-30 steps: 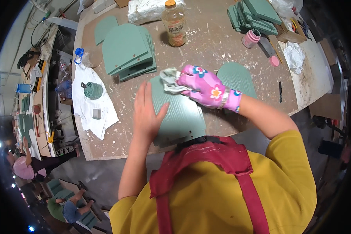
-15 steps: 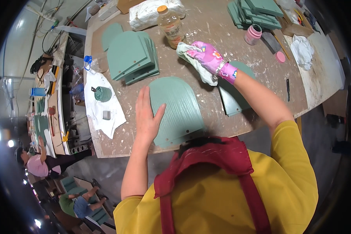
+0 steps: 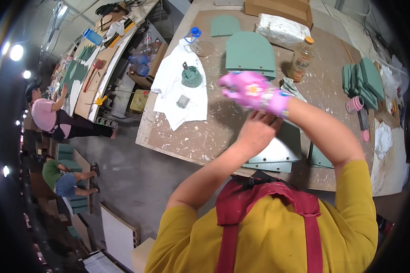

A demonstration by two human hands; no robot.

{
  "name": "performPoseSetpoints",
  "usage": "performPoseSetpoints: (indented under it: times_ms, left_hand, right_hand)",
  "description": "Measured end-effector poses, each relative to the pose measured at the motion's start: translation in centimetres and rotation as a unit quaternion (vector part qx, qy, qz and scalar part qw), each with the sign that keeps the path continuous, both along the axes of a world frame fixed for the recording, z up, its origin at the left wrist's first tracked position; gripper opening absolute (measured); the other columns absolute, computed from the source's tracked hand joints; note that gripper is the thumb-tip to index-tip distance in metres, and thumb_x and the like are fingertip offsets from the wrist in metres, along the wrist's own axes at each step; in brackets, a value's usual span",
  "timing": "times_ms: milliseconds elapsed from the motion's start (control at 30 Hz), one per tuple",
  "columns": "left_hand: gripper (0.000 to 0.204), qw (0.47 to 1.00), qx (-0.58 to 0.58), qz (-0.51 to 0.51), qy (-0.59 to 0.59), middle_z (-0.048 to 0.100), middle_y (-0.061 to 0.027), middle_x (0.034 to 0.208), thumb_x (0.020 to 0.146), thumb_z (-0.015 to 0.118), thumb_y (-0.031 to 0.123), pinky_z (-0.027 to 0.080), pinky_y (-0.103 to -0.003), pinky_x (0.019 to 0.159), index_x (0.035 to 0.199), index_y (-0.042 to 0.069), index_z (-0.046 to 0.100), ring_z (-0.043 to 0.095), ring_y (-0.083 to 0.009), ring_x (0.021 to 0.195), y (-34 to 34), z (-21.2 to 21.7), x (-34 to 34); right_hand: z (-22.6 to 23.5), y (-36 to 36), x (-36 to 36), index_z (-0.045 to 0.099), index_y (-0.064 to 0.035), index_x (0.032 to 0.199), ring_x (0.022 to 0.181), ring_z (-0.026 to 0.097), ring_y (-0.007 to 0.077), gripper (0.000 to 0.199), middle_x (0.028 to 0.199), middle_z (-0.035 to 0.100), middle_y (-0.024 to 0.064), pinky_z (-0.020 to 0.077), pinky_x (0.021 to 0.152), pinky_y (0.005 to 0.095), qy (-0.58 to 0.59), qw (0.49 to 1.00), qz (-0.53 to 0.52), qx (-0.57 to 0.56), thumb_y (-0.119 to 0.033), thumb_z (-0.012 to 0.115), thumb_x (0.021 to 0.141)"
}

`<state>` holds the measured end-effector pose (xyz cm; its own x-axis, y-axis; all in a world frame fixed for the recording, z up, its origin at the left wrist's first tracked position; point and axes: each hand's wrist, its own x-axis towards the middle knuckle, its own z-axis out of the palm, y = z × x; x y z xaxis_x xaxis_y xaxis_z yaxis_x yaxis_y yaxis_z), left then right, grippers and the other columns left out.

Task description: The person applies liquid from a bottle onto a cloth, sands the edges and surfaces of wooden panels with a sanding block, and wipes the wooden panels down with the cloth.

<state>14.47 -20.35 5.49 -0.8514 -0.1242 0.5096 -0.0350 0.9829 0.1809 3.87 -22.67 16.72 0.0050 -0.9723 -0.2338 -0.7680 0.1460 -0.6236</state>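
Observation:
My right hand [image 3: 251, 92], in a pink flowered glove, reaches left across the front of a stack of green round-topped panels [image 3: 250, 50]. Its fingers look loosely apart, slightly blurred, with nothing visible in them. Just below it, my bare left hand [image 3: 258, 133] rests its fingers on a shiny green panel [image 3: 280, 148] at the near table edge; the glove hides part of the fingertips. Another panel lies under that one, slightly askew. A crumpled pale cloth [image 3: 292, 86] lies behind my right wrist, near a clear bottle with an orange cap [image 3: 301, 59].
On a white cloth [image 3: 168, 86] at left stand a green-smeared jar [image 3: 192, 77] and a small grey block [image 3: 183, 101]. More green panels [image 3: 362, 82] and a pink jar [image 3: 354, 104] are at right. Two people [image 3: 45, 111] [image 3: 61, 177] are off to the left.
My right hand has let go of the cloth and moved left. My left hand has shifted from the panel's left side to its upper part. The view has turned leftward.

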Motion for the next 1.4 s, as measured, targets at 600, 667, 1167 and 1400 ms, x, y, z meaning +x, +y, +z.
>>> performPoseSetpoints:
  times_ms: [600,667,1167,1400]
  left_hand:
    - [0.043,0.99,0.11,-0.001,-0.084,0.052,-0.011,0.121,0.077,0.066,0.029,0.038,-0.043,0.095,0.115,0.011,0.056,0.047,-0.029,0.115,1.1,1.0,0.0]
    - [0.042,0.99,0.127,-0.014,-0.06,0.045,-0.0096,0.13,0.08,0.065,0.029,0.034,-0.044,0.098,0.116,0.01,0.056,0.041,-0.0284,0.122,0.8,1.5,-0.1]
    - [0.047,0.983,0.094,-0.004,-0.158,0.035,-0.0096,0.145,0.083,0.063,0.032,0.02,-0.053,0.109,0.127,0.018,0.053,0.03,-0.0337,0.134,0.8,2.5,-0.2]
    - [0.046,0.986,0.099,-0.001,-0.138,0.037,-0.0095,0.144,0.084,0.062,0.033,0.022,-0.051,0.108,0.126,0.018,0.054,0.032,-0.0336,0.133,0.7,2.7,0.1]
  right_hand:
    - [-2.5,-3.8,0.4,0.057,-0.008,0.117,0.085,0.064,0.0196,0.035,0.097,0.063,0.0125,0.0526,0.077,0.0311,-0.015,0.956,0.051,-0.287,-0.027,0.061,0.089]
    - [-0.6,1.3,-5.7,0.055,-0.0049,0.121,0.085,0.061,0.018,0.041,0.102,0.061,0.0129,0.0508,0.074,0.0333,-0.06,0.964,-0.063,-0.253,-0.022,0.064,0.085]
    - [-4.0,19.1,-11.1,0.053,-0.0046,0.127,0.106,0.056,0.0198,0.05,0.117,0.059,0.0106,0.044,0.091,0.0321,-0.12,0.958,-0.226,-0.127,-0.019,0.068,0.082]
    - [-3.2,18.0,-10.8,0.055,-0.0056,0.122,0.105,0.057,0.0301,0.046,0.114,0.058,0.0137,0.0452,0.091,0.037,-0.048,0.981,-0.148,-0.118,-0.018,0.068,0.08]
